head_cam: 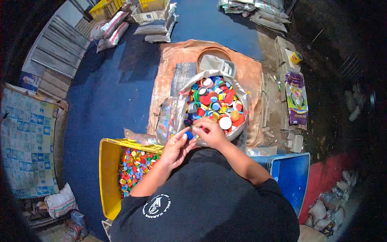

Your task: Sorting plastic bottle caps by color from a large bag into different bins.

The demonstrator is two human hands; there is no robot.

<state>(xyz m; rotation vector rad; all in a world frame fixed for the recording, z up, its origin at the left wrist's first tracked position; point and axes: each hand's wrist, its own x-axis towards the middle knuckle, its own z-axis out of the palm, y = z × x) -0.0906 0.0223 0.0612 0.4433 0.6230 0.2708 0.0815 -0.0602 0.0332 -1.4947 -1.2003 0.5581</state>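
My left hand holds a blue plastic bottle cap between thumb and fingers. A small yellow and light blue piece shows just beside that cap. Close against it, my right hand has its fingers bent inward. Some red shows beneath the right hand, but whether it grips anything is hidden. Directly beyond both hands stands an open white woven sack, filled with mixed plastic caps in red, blue, white, green and yellow. At my left is a yellow plastic crate containing many small coloured caps.
A blue plastic bin stands at my right. An orange tarp lies under the sack, with a light grey plastic container behind. Filled sacks and crates sit farther off. A purple printed bag rests on blocks at right.
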